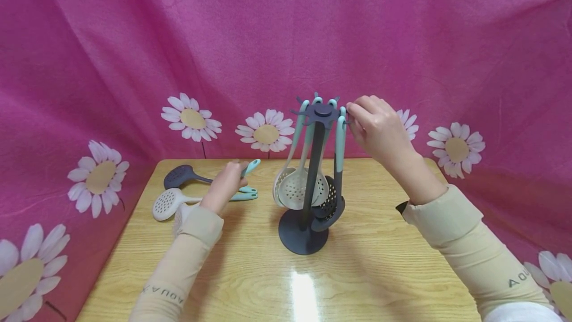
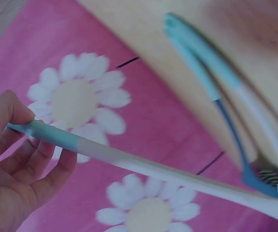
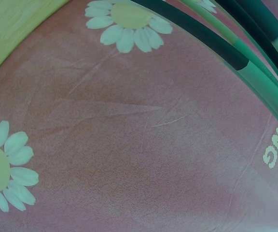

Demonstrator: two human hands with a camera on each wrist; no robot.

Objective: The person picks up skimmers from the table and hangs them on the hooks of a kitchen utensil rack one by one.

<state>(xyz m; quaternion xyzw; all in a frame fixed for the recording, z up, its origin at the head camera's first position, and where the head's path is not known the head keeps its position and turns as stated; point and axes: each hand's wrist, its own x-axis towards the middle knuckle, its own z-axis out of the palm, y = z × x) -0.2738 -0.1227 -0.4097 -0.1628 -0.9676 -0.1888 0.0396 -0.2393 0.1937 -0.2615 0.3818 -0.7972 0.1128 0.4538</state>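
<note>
My left hand (image 1: 228, 183) pinches the mint handle of a white-shafted kitchen utensil (image 2: 139, 164) between thumb and fingers. Its head lies outside the left wrist view; near my cuff a pale head is partly hidden by the sleeve. Beside that hand, a dark slotted utensil (image 1: 178, 177) and a white skimmer (image 1: 165, 204) lie on the table. My right hand (image 1: 380, 125) grips a hook at the right side of the dark utensil stand (image 1: 304, 240). White slotted utensils (image 1: 295, 188) and a dark ladle (image 1: 338, 212) hang from it by mint handles.
The wooden table (image 1: 371, 272) carries the stand near its middle, with the loose utensils at the left. A pink cloth (image 1: 250, 39) with white flowers rises behind the table and along both sides.
</note>
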